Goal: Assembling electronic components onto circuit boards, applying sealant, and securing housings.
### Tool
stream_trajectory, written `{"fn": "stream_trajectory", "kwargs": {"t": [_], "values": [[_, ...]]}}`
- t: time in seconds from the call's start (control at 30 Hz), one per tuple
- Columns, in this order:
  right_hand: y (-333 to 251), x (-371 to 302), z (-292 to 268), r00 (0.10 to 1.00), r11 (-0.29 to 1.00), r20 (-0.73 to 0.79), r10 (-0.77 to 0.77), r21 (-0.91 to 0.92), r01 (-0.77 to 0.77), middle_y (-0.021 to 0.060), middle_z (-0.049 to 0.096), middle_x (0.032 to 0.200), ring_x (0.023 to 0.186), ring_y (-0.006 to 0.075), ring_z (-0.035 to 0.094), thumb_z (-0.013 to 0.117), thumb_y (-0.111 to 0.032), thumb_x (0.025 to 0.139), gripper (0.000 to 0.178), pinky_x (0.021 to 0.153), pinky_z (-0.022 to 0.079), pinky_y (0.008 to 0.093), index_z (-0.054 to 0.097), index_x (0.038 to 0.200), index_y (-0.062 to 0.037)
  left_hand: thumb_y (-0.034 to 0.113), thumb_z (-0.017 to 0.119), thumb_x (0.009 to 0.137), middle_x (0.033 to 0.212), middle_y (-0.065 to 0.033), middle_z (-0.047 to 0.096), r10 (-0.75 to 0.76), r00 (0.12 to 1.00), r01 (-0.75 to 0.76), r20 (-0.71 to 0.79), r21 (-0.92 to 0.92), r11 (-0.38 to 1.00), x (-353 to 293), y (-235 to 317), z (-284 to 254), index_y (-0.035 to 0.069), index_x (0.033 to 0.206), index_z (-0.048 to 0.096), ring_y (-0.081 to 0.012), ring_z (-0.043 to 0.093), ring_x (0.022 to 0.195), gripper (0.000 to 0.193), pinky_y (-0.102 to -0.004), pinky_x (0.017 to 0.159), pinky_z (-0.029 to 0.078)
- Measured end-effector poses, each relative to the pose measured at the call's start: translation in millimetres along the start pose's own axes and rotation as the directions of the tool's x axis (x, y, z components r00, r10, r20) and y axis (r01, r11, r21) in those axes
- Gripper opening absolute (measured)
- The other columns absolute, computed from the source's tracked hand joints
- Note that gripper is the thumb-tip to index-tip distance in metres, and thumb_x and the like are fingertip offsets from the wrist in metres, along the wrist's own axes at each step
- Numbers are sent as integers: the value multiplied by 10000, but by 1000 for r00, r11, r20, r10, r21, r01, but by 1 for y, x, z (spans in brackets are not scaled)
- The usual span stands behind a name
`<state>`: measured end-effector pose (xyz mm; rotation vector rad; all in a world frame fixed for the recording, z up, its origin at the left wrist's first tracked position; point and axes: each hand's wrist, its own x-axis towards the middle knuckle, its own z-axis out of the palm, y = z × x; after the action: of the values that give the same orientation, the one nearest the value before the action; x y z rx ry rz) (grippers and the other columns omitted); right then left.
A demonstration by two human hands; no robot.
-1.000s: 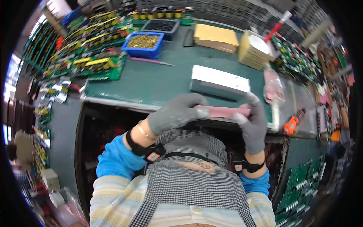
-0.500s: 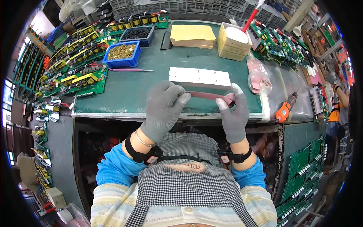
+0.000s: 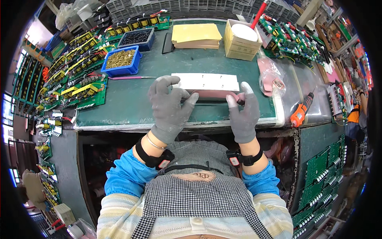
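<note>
One pink strip [image 3: 217,94] — now running along the near side of the white block [image 3: 205,81], closer than half a second ago, seemingly being lined up; contact isn't showing clearly. Left hand [image 3: 169,108], gloved — pinching one end; right hand [image 3: 244,114], gloved, pinching the other.

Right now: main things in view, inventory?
Strip: 1, pink, front centre
Block: 1, white, behind strip
Bins: 2, blue, back left
Parts: many, gold/black, in bins
Paper: 1 stack, yellow, back centre
Pad: 1, black, paper's left
Carton: 1, tan, paper's right
Disc: 1, white, in carton
Rod: 1, red, by carton
Tool: 1, purple, near bins
Bag: 1, clear, right
Driver: 1, orange, far right
Boards: many, green, both sides
Bench: 1, green, centre
Left hand: 1, grey, strip's left end
Right hand: 1, grey, strip's right end
</note>
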<state>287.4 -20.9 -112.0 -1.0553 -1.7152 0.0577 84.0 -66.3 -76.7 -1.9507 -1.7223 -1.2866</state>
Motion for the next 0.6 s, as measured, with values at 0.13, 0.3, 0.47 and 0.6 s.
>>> {"fn": "stream_trajectory", "kwargs": {"t": [0.13, 0.3, 0.47, 0.6], "values": [[3, 1, 2, 1000, 1000, -1, 13, -18, -13, 44, 511, 763, 689, 206, 520, 779, -84, 775, 476, 652, 458, 336, 605, 1205, 22, 179, 822, 695, 1076, -112, 564, -2, 1000, 2, -5, 10, 1000, 1, -5, 5, 92, 757, 625, -313, 526, 1040, 224, -442, 906, 416], [7, 6, -1, 959, 958, 76, 272, 72, -278, 33, 505, 772, 720, 177, 518, 817, -132, 744, 636, 684, 468, 314, 537, 1293, 24, 169, 842, 696, 1129, -117, 540, -111, 990, 101, -85, -116, 988, -7, -10, 13, 60, 974, 596, -298, 529, 1030, 387, -406, 885, 449], [5, 12, -4, 956, 947, 122, 267, 152, -284, 40, 563, 841, 770, 158, 543, 809, -137, 754, 665, 749, 483, 293, 506, 1324, 23, 154, 842, 705, 1120, -123, 526, -143, 989, 136, -28, -184, 974, -4, -12, 9, 30, 1059, 548, -264, 538, 986, 476, -369, 854, 476], [6, 12, -4, 943, 929, 163, 290, 188, -318, 45, 581, 868, 793, 151, 552, 799, -142, 769, 651, 769, 484, 286, 503, 1324, 27, 133, 830, 708, 1082, -114, 530, -124, 992, 124, 10, -193, 973, 1, -15, 3, 25, 1051, 546, -249, 536, 935, 458, -354, 824, 478]]}}
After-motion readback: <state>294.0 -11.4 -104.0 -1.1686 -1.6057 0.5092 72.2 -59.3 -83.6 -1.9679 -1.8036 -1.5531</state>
